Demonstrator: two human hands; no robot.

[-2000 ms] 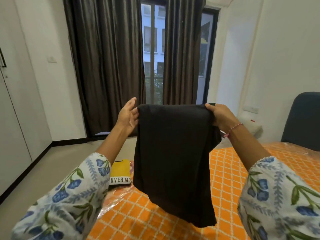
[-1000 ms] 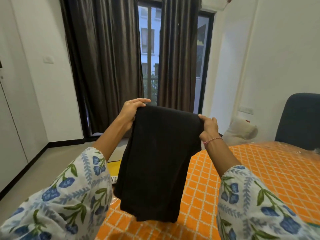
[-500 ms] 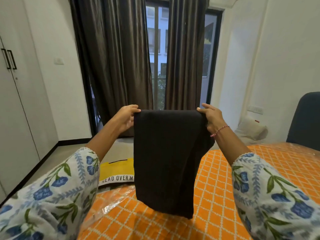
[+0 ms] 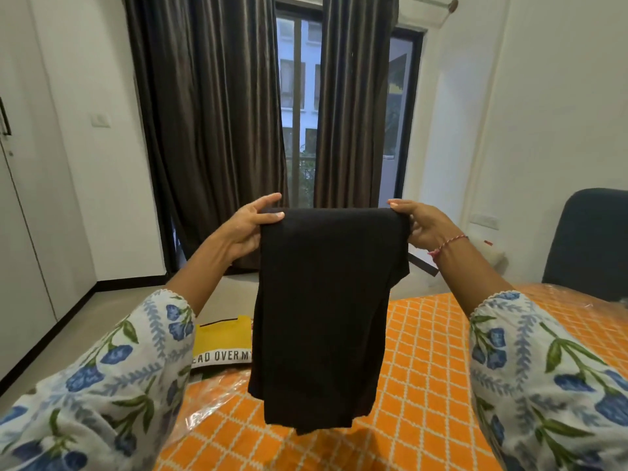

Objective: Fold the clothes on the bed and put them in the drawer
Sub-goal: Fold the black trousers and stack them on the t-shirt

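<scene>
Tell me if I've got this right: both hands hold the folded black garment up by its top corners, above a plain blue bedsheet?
Not quite. The bedsheet is orange with a white lattice pattern, as the head view shows. The rest holds: the left hand and right hand hold the folded black garment by its top corners.

The black garment (image 4: 323,311) is matt, soft cloth. The bed (image 4: 424,368) wears an orange woven cover with glossy clear plastic (image 4: 217,392) over its edge. The curtains (image 4: 210,124) are brown cloth with a satin sheen.
</scene>
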